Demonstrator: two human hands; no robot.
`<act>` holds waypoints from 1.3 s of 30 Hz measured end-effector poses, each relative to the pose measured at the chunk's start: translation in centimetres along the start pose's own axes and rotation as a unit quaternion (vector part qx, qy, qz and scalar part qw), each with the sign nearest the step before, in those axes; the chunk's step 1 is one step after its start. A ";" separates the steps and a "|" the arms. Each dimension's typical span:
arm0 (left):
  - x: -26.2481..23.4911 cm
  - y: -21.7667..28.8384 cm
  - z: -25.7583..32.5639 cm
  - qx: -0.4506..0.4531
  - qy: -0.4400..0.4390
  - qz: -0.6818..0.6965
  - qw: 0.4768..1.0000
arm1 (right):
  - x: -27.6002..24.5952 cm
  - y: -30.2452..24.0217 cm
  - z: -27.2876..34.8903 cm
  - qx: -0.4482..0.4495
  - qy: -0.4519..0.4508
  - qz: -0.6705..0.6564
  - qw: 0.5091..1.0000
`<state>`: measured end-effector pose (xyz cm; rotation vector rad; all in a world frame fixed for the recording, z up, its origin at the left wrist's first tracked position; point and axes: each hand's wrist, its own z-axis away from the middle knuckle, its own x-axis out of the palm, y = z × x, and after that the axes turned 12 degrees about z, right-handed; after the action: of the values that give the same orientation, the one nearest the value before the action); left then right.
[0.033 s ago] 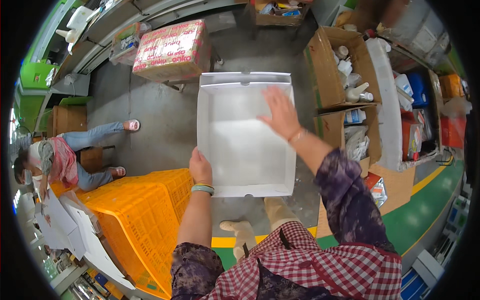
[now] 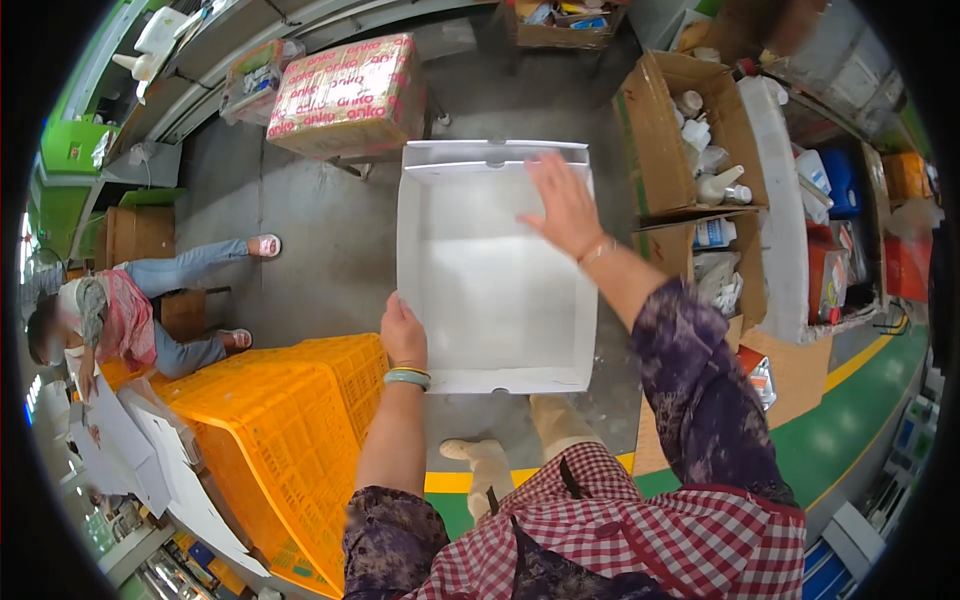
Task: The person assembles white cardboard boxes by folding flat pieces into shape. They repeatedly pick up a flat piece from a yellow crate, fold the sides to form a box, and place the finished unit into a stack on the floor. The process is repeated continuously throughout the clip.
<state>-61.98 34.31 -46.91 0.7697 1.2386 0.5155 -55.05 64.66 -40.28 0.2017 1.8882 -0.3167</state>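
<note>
Concrete warehouse floor with an orange plastic crate (image 2: 280, 440) off to the side, and the shallow white cardboard box (image 2: 490, 280) is mid-assembly up front: left hand (image 2: 403, 335) pinching its near-left wall, right hand (image 2: 565, 205) spread flat inside, so I'd guess the remaining flaps want squaring next.

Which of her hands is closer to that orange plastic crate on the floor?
Left. The left hand grips the white box's near-left edge, right above the orange crate. The right hand lies flat at the box's far right, well away.
</note>
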 end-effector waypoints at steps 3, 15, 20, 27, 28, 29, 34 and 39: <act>-0.4 0.4 0.2 -0.033 -0.017 0.029 0.999 | 3.8 2.1 -4.7 -0.031 -0.026 0.088 0.995; -2.1 -1.5 13.0 -0.341 0.066 0.395 0.851 | 6.6 1.6 -6.6 -0.032 -0.094 0.134 0.986; 0.3 -3.0 15.3 -0.487 -0.007 0.625 0.610 | 6.6 1.9 -6.7 -0.026 -0.083 0.128 0.988; 3.7 0.0 13.4 -0.482 -0.074 0.597 0.637 | 6.5 2.2 -7.9 -0.029 -0.144 0.098 0.984; 3.6 0.1 13.1 -0.480 -0.070 0.591 0.645 | 6.5 2.4 -8.1 -0.023 -0.144 0.091 0.985; 3.7 -0.2 13.1 -0.488 -0.065 0.587 0.642 | 6.8 2.6 -8.2 -0.023 -0.143 0.090 0.985; 4.3 -1.0 12.9 -0.494 -0.052 0.575 0.650 | 7.5 2.4 -8.8 0.000 -0.151 0.100 0.983; 4.1 -0.1 13.6 -0.489 -0.058 0.565 0.662 | 7.6 2.3 -8.2 -0.004 -0.127 0.110 0.986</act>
<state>-47.85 34.02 -47.80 0.4981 0.0436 1.9270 -64.23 69.31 -45.18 0.3464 1.5983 -0.1750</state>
